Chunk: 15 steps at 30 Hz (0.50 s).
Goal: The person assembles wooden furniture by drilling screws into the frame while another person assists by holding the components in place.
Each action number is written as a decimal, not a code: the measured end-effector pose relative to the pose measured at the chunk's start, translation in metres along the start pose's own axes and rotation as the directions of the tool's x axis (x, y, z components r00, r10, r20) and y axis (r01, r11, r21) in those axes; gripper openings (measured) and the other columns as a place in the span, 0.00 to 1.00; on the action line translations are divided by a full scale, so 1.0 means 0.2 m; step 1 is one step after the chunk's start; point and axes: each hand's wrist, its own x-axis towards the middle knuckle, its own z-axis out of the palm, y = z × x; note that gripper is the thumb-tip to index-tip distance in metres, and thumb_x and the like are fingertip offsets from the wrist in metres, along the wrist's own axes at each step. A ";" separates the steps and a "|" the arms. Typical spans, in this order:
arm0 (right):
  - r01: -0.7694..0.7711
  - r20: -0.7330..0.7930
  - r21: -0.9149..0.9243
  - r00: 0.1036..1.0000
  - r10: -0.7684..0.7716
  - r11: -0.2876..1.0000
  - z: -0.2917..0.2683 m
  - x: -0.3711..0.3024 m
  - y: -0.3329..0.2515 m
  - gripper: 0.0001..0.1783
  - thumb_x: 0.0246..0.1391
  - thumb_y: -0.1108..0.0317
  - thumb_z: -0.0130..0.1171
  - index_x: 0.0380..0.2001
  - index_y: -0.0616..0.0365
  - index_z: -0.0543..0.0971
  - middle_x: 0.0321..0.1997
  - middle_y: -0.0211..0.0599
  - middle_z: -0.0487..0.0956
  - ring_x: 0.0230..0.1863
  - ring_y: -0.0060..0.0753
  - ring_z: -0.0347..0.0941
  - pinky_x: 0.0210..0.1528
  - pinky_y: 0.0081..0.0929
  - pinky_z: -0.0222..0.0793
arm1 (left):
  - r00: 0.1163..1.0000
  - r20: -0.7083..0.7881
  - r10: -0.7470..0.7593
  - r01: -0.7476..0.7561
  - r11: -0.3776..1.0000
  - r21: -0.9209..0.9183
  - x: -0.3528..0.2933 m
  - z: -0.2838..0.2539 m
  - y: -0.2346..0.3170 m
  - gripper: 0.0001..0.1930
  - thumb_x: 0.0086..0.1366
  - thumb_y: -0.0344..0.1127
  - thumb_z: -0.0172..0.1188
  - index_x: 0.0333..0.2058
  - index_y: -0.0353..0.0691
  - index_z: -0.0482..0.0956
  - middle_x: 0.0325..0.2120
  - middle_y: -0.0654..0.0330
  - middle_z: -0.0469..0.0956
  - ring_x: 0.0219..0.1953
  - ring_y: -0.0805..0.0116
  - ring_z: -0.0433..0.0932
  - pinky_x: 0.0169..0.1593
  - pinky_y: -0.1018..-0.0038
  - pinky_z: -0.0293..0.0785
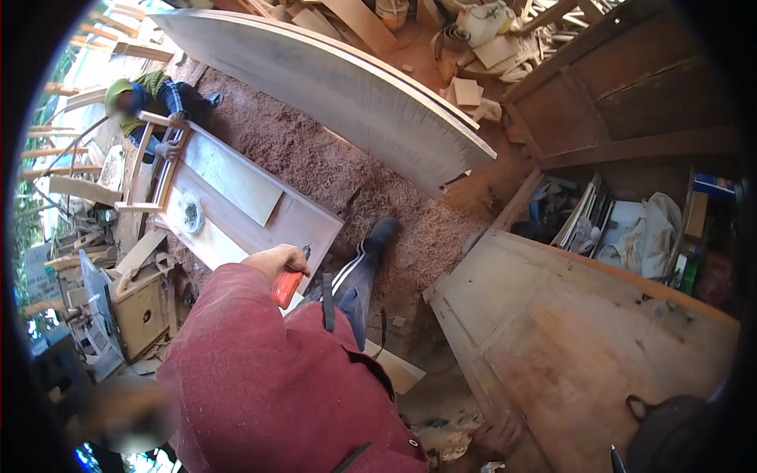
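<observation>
Maroon long-sleeved top (268,370), dark blue white-striped trousers (356,298), dark shoe (385,231)

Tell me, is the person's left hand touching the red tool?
Touching. The head view shows it: the left hand is wrapped over the red tool, whose red body shows directly below the hand with no gap between them.

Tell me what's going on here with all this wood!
Someone in a maroon jacket has a red tool in their left hand, near the close end of a long wooden panel. Another person is crouched at the far end, with their hands on a wooden frame there. A thin board and a round thing like a roll lie on the panel. Reddish sawdust covers the ground beside it.
</observation>
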 end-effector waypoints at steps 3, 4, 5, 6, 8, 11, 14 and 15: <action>-0.103 0.340 0.000 0.935 0.097 0.995 -0.07 0.00 -0.03 0.12 0.60 0.69 0.53 0.42 0.62 0.82 0.42 0.45 0.82 0.42 0.49 0.79 0.46 0.46 0.76 | 0.996 -0.062 0.059 -0.054 0.995 0.089 0.01 -0.19 0.08 0.36 0.54 0.67 0.63 0.48 0.40 0.84 0.49 0.50 0.82 0.50 0.53 0.80 0.55 0.57 0.74; -0.082 0.338 0.014 0.938 0.072 0.997 -0.06 0.09 -0.04 0.12 0.60 0.69 0.53 0.42 0.62 0.82 0.42 0.45 0.82 0.42 0.49 0.79 0.46 0.46 0.76 | 0.990 -0.108 0.086 -0.077 0.993 0.084 -0.05 -0.21 0.09 0.36 0.54 0.67 0.63 0.47 0.39 0.84 0.48 0.50 0.82 0.49 0.53 0.81 0.54 0.56 0.75; -0.039 0.374 -0.018 0.927 0.043 0.999 -0.05 0.16 -0.05 0.10 0.60 0.66 0.55 0.37 0.60 0.81 0.38 0.43 0.81 0.39 0.48 0.78 0.43 0.45 0.75 | 0.993 -0.089 0.072 -0.067 0.996 0.058 -0.13 -0.26 0.12 0.34 0.55 0.66 0.63 0.46 0.40 0.85 0.48 0.50 0.82 0.49 0.53 0.81 0.53 0.57 0.75; -0.032 0.416 -0.069 0.908 0.058 0.997 -0.08 0.18 -0.07 0.10 0.59 0.64 0.56 0.32 0.59 0.81 0.33 0.42 0.80 0.36 0.46 0.77 0.40 0.44 0.73 | 0.993 -0.087 0.078 -0.072 0.995 0.074 -0.14 -0.34 0.12 0.34 0.55 0.66 0.63 0.46 0.40 0.85 0.48 0.50 0.82 0.49 0.53 0.81 0.53 0.57 0.75; -0.015 0.476 -0.129 0.876 0.075 0.992 -0.13 0.21 -0.10 0.11 0.58 0.63 0.57 0.28 0.58 0.80 0.30 0.41 0.80 0.33 0.45 0.76 0.38 0.42 0.72 | 0.984 -0.154 0.088 -0.076 0.993 0.086 -0.15 -0.45 0.13 0.33 0.56 0.66 0.62 0.45 0.41 0.86 0.47 0.50 0.83 0.50 0.53 0.81 0.53 0.58 0.75; -0.128 0.426 -0.028 0.895 0.128 0.991 -0.13 0.23 -0.17 0.10 0.58 0.65 0.56 0.33 0.61 0.80 0.33 0.44 0.80 0.36 0.47 0.77 0.40 0.42 0.73 | 0.979 -0.175 0.101 -0.088 0.993 0.078 0.01 -0.52 0.06 0.31 0.58 0.64 0.61 0.46 0.41 0.85 0.48 0.50 0.82 0.51 0.53 0.81 0.55 0.58 0.75; -0.344 0.311 0.277 0.916 0.255 0.897 -0.03 0.23 -0.30 0.10 0.57 0.68 0.55 0.37 0.63 0.81 0.36 0.47 0.81 0.38 0.49 0.78 0.42 0.43 0.75 | 0.975 -0.206 0.086 -0.079 0.996 0.041 -0.23 -0.61 0.09 0.32 0.59 0.63 0.60 0.48 0.40 0.84 0.50 0.51 0.82 0.52 0.52 0.80 0.56 0.57 0.75; -0.382 0.299 0.409 0.914 0.273 0.829 0.04 0.27 -0.35 0.11 0.57 0.69 0.55 0.39 0.64 0.81 0.38 0.48 0.81 0.38 0.49 0.78 0.43 0.43 0.75 | 0.964 -0.264 0.035 -0.046 0.998 -0.034 -0.22 -0.58 0.02 0.32 0.57 0.63 0.61 0.47 0.40 0.85 0.48 0.50 0.82 0.51 0.52 0.81 0.55 0.57 0.75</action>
